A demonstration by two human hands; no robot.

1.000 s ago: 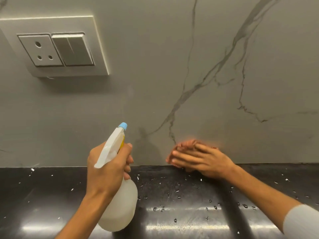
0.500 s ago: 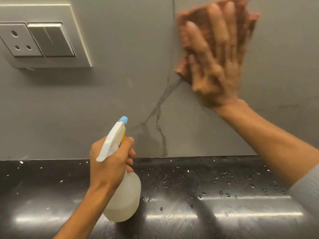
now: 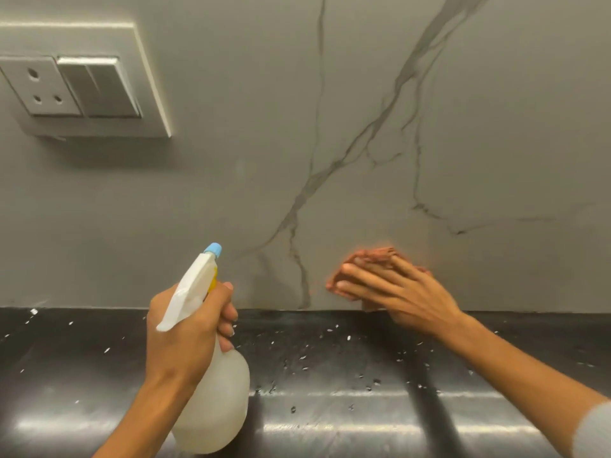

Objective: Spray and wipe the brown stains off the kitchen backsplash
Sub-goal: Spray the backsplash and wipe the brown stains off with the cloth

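1. Wiping is the step in hand: your right hand [image 3: 396, 289] lies flat, fingers spread, pressing a crumpled reddish-brown cloth [image 3: 377, 254] against the grey veined stone backsplash [image 3: 363, 94], low down, just above where it meets the glossy black desk [image 3: 363, 375].
2. Your left hand [image 3: 188, 332] is clamped around the neck of a translucent white plastic spray bottle [image 3: 215, 391], its blue-tipped nozzle [image 3: 212, 249] aimed at the backsplash beyond it, with a finger over the trigger area.
3. No plain brown stains show on the bare stone between or above your hands; only dark grey veins. Whatever remains is, in my judgement, under the cloth or too faint to tell.
4. Next, you would likely lift the cloth to check the patch beneath, then spray again only if marks persist.
5. Keep any spray away from the white wall socket and switch plate [image 3: 82, 84], up and outward from your left hand.
6. Droplets [image 3: 297, 358] dot the desk below both hands; these may need wiping too.
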